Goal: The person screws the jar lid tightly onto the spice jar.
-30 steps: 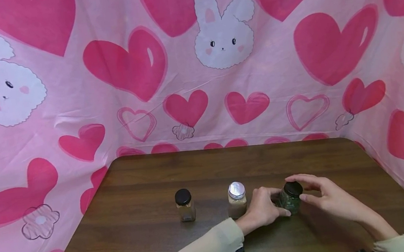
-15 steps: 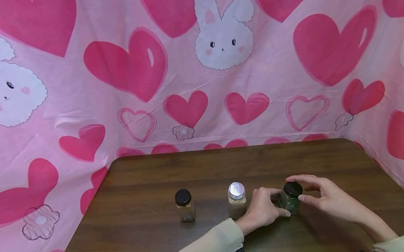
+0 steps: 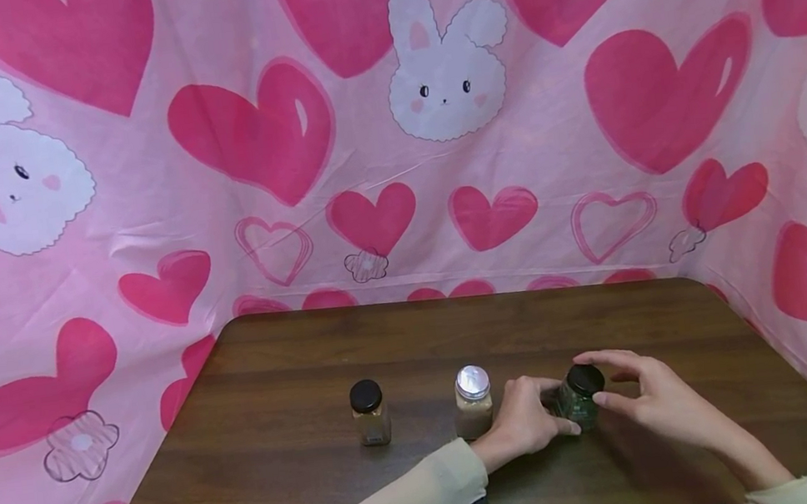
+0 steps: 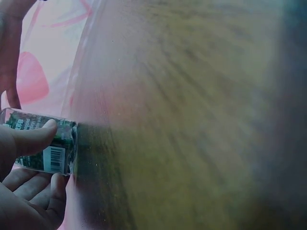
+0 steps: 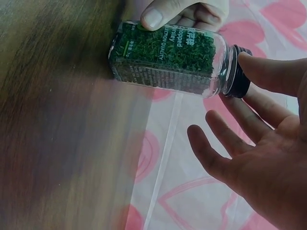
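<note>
A clear parsley jar (image 5: 165,57) with green flakes inside and a black lid (image 5: 238,72) stands on the table's right half. My left hand (image 3: 524,418) grips its body low down, thumb on the near side. In the left wrist view, that thumb lies across the jar (image 4: 33,122) above a barcode label. From the right, my right hand (image 3: 652,398) pinches the lid between thumb and finger. Its other fingers stand apart from the jar in the right wrist view. The lid is on the jar's neck.
Beside my left wrist stands a jar with a silvery top (image 3: 474,399) and pale contents. Further left is a black-capped jar (image 3: 370,414) with brownish contents. The brown wooden table (image 3: 274,369) backs onto a pink curtain (image 3: 362,164) with hearts and rabbits.
My right thumb has shifted slightly left along the lid's near side, and the finger at the back slightly right. The left hand and jar look still.
</note>
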The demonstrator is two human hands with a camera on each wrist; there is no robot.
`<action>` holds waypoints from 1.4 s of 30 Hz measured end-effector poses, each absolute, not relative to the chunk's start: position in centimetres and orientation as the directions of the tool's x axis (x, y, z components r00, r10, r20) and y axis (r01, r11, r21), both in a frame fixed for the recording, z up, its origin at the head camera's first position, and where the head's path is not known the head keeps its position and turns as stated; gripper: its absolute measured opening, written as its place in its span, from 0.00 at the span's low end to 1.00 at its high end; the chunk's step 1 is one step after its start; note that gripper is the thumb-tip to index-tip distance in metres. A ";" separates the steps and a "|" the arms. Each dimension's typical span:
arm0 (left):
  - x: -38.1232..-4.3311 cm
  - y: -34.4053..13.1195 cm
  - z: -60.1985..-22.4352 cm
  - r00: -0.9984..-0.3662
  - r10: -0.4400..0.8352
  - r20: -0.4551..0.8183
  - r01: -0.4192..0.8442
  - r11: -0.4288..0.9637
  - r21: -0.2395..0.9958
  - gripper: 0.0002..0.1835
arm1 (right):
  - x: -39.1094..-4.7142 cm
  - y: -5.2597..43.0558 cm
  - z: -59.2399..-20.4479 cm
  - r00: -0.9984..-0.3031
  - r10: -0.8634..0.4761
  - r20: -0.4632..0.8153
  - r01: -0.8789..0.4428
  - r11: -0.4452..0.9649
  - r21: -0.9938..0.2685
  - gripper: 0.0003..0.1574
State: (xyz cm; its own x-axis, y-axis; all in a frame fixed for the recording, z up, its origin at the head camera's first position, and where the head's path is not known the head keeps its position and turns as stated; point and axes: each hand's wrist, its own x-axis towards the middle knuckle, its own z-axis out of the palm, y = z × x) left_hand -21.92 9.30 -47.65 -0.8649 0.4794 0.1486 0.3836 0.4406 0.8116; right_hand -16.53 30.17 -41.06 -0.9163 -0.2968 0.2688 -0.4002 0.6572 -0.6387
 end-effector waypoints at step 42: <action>-21.9 9.4 -47.7 -0.868 0.476 0.141 0.371 0.434 0.821 0.28 | -15.8 28.4 -41.9 -0.901 -0.147 0.409 -0.372 0.746 -0.552 0.31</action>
State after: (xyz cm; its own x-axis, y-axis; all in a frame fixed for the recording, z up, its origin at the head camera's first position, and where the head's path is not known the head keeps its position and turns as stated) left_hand -21.92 9.40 -47.70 -0.8679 0.4764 0.1406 0.3714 0.4344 0.8206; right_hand -15.78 28.39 -41.91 -0.9009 -0.1466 0.4086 -0.3719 0.7461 -0.5523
